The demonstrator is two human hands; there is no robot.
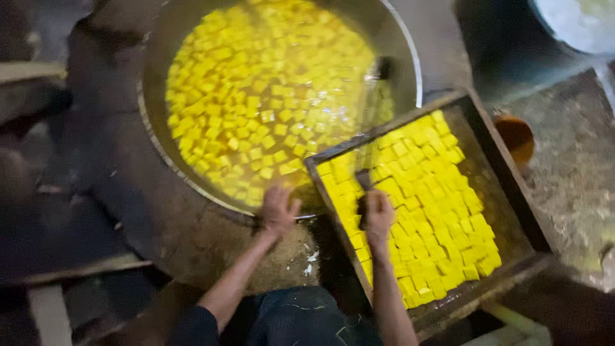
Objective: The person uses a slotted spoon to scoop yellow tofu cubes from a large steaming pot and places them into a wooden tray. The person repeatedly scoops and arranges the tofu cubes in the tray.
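Head view looks steeply down on a person crouched between two containers of food. The big round metal pan [160, 77], wide and shallow, sits low at the upper middle and is filled with cloudy yellowish liquid in which many small yellow cubes [256, 96] float loosely, crowded toward the near rim. Just to its right, overlapping the pan's edge, lies a rectangular dark wooden tray [506, 186], tilted so that one corner rests at the pan; this closeness seems meant to keep the way between tray and pan short. In the tray the same kind of yellow cubes, here the packed tray cubes [435, 211], lie tight in rows on one layer, with a bare strip along the far side. The left hand [278, 208] is spread flat, fingers splayed and holding nothing, on the near rim of the pan, apparently as a brace for the body leaning forward. The right hand [378, 214] is clenched around a dark, narrow handle or blade-like tool [364, 182] that stands over the tray's left edge among the cubes; motion blur hides its exact shape. A long pale streak runs from there up into the pan, too smeared to name. An orange rounded vessel [516, 138] peeks out beyond the tray's far side, and a pale round basin [570, 25] shows at the top right corner. The rough grey floor [576, 179] around is stained and wet-looking.
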